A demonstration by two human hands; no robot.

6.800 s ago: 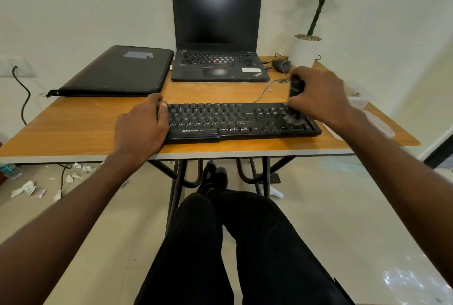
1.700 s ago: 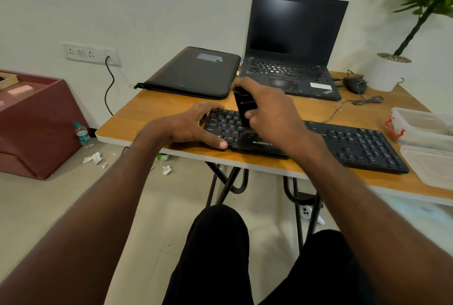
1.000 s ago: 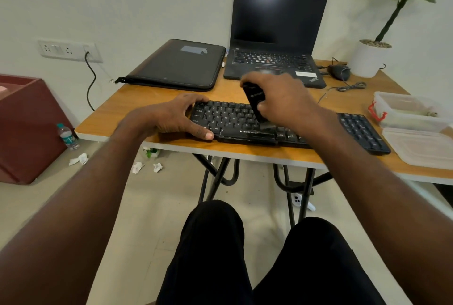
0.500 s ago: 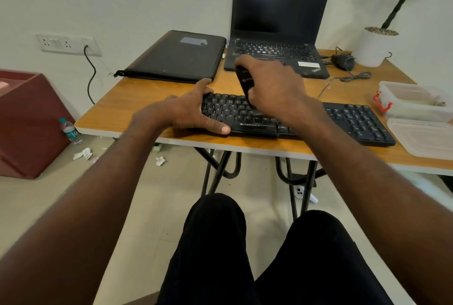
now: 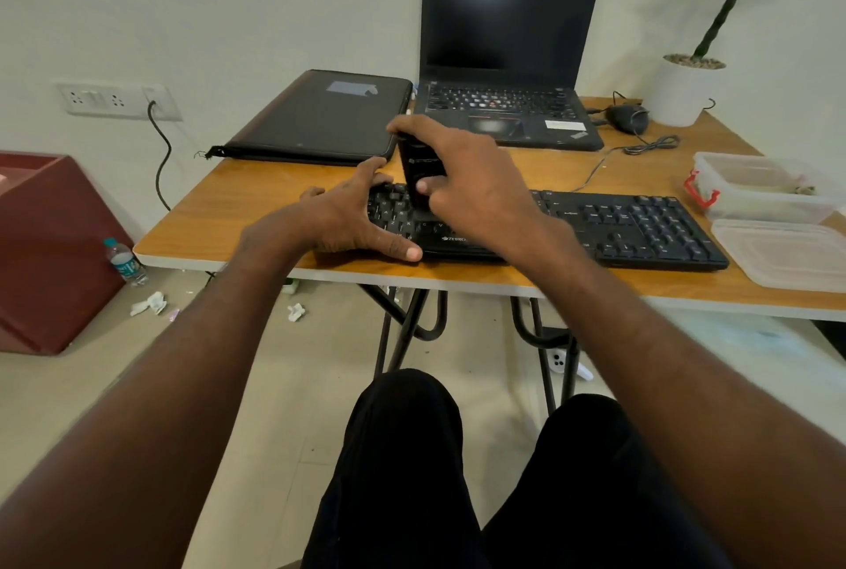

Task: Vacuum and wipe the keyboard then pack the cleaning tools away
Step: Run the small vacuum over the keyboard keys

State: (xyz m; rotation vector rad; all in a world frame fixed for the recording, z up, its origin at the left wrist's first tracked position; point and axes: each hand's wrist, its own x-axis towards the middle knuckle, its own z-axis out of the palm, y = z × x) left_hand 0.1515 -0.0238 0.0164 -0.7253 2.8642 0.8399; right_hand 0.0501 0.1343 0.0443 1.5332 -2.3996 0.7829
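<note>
A pale wall with a socket strip backs the orange-brown wooden table (image 5: 256, 198) where I sit. My black full-size keyboard (image 5: 641, 225) lies along its near edge, lengthwise in front of me, so I can reach every row. My left hand (image 5: 348, 220) lies flat on the keyboard's left end, fingers (image 5: 403, 250) spread, thumb along the front edge; I judge that is to stop it sliding. My right hand (image 5: 476, 184) is wrapped around a small black handheld vacuum (image 5: 419, 175), held upright with its lower end down on the left-hand keys, so the suction meets the gaps. The clear plastic box with a red clasp (image 5: 760, 193) and its loose clear lid (image 5: 783, 252) wait at the right end, near the keyboard, open and ready, I suppose, for the tools. Wiping is not yet begun, by my reckoning.
</note>
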